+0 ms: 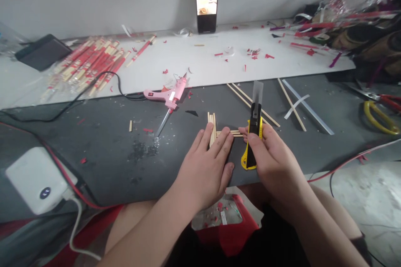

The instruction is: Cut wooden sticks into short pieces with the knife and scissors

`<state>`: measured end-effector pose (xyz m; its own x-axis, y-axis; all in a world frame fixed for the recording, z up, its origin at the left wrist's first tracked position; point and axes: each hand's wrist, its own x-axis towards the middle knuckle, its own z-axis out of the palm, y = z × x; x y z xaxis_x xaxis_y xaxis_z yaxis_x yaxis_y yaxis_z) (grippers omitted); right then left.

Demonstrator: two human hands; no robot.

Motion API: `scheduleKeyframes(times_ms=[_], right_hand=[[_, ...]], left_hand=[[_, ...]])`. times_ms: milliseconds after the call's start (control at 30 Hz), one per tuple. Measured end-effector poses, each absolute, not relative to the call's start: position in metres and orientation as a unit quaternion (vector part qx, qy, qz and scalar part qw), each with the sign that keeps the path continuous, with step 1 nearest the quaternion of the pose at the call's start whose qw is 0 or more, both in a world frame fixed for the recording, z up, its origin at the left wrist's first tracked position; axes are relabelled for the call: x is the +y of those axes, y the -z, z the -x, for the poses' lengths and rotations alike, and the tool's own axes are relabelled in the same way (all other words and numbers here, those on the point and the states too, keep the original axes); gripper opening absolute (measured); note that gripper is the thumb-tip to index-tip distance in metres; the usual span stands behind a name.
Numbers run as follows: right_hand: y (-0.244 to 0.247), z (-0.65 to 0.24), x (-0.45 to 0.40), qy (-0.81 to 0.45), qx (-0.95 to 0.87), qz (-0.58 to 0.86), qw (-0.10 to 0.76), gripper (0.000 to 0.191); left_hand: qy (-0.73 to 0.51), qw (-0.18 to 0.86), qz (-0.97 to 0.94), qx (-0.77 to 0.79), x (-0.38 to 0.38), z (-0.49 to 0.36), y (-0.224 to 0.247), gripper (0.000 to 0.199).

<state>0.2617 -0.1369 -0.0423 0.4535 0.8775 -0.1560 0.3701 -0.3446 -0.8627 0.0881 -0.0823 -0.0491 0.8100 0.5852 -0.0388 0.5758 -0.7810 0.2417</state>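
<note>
My left hand (208, 167) lies flat with its fingers stretched over wooden sticks. Some of these sticks (211, 117) stand side by side, pointing away from me; others (237, 133) run crosswise to the right, partly hidden under my fingers. In my right hand (275, 156) is a yellow and black utility knife (254, 133), its wide blade (257, 91) pointing away from me. The fingertips of that hand reach the right ends of the crosswise sticks. Just beyond lie two loose sticks (266, 114), set at a slant.
A pink glue gun (171, 96) lies left of centre, its cord trailing left. Wrapped chopsticks (90, 60) are piled at the back left. A phone (206, 4) leans on the wall. Scissors (380, 117) lie far right; a white power bank (39, 179) sits front left.
</note>
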Motion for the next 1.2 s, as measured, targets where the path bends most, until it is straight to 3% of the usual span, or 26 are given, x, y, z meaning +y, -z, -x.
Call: scheduleKeyframes(times_ms=[700, 1200], right_hand=[[0.042, -0.248, -0.138, -0.296, -0.389, 0.776, 0.399, 0.028], [0.042, -0.242, -0.138, -0.25, -0.434, 0.788, 0.357, 0.034]], left_hand=[[-0.017, 0.125, -0.939, 0.321, -0.083, -0.088, 0.049, 0.063], [-0.017, 0.125, -0.941, 0.315, -0.083, -0.087, 0.05, 0.063]])
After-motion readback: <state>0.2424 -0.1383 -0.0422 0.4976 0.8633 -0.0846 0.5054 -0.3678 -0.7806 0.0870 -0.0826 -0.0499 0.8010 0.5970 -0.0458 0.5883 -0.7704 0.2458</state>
